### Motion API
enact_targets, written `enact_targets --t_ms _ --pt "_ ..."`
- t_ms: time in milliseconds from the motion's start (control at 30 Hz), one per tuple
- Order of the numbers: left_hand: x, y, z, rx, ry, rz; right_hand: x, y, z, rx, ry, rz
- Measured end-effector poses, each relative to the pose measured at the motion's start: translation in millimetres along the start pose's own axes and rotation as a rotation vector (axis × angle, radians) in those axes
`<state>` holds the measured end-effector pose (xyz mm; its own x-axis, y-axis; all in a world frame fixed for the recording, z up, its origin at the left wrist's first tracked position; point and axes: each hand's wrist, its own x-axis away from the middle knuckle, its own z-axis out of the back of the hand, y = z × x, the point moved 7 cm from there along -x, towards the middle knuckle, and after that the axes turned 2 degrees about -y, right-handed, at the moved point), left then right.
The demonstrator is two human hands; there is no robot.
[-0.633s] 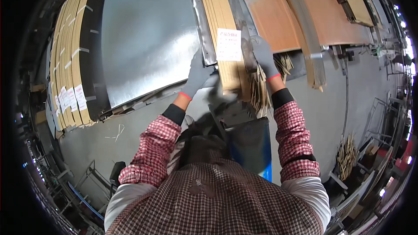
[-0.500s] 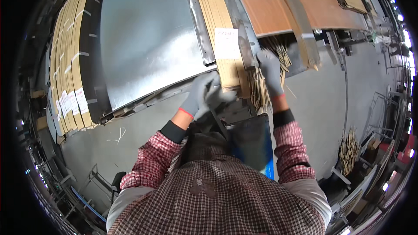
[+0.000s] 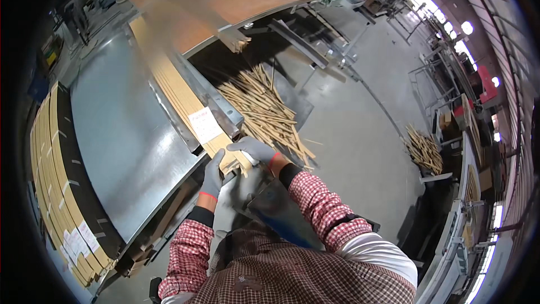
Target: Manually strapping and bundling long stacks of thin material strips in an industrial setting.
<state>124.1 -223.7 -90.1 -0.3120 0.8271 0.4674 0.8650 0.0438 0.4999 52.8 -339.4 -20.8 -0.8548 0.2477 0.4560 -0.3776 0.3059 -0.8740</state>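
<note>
Both grey-gloved hands close on the near end of a long flat stack of tan cardboard sheets [image 3: 180, 93] bearing a white paper label [image 3: 205, 125]. The left hand [image 3: 214, 173] wraps the stack's lower left corner; the right hand [image 3: 253, 149] curls over its right edge. The stack lies along the grey sheet-metal table [image 3: 121, 135], beside a heap of thin tan cardboard offcut strips [image 3: 267, 114].

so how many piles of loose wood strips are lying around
2. One pile of strips lies beside the machine, just beyond the right hand; a smaller pile sits on the floor far right. Others may be hidden.
</note>
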Motion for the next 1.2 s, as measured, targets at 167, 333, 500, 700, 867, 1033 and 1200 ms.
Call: enact_targets --t_ms 167,333,500,700,867,1033,1200 --pt "62 -105 4 0.019 -0.074 0.196 95 1 -8 0.466 -0.325 0.421" --pt "144 -149 -52 -0.224 -0.150 0.028 177 78 13 1.036 -0.337 0.767" --pt "141 -136 -61 -0.297 -0.199 -0.033 164 80 16 0.711 -0.390 -0.042" --pt "134 -119 -50 -1.498 -0.140 0.422 156 76 32 0.652 -0.225 -0.379" --pt "146 -98 -40 -1.595 -0.083 0.439 160 12 25 0.736 -0.298 -0.378" --pt "206 -4 -109 -1.187 -0.113 -0.111 181 -66 -60 0.647 -0.572 0.309" --pt "214 14 -131 -0.623 -0.219 -0.206 176 -58 -98 0.742 -0.752 0.011"
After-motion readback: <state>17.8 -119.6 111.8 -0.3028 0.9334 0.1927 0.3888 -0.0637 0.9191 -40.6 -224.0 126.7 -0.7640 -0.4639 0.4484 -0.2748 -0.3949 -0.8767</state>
